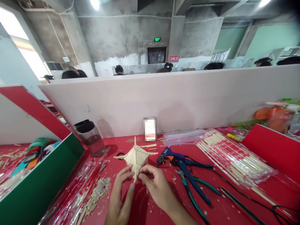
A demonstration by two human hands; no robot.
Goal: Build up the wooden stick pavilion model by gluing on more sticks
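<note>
A small pavilion-like model made of pale wooden sticks (137, 156) stands in front of me, with a ridged roof and several pointed corners sticking out. My left hand (122, 190) rests its fingers against the model's near left side, its thumb lower down. On the near right side, my right hand (153, 179) has thumb and curled fingers at the model's edge. The lower body of the model is partly hidden by my hands. Right of the model lie a blue glue gun (167, 153), a blue-handled cutter (191, 178) and green-handled pliers (188, 195).
Bagged wooden sticks (232, 153) lie at the right, beside a red divider (269, 150). A water bottle (91, 137) stands at the back left. Stick offcuts (98, 190) and clear wrappers (72, 181) lie near a green divider (47, 184). A white partition (164, 100) runs behind.
</note>
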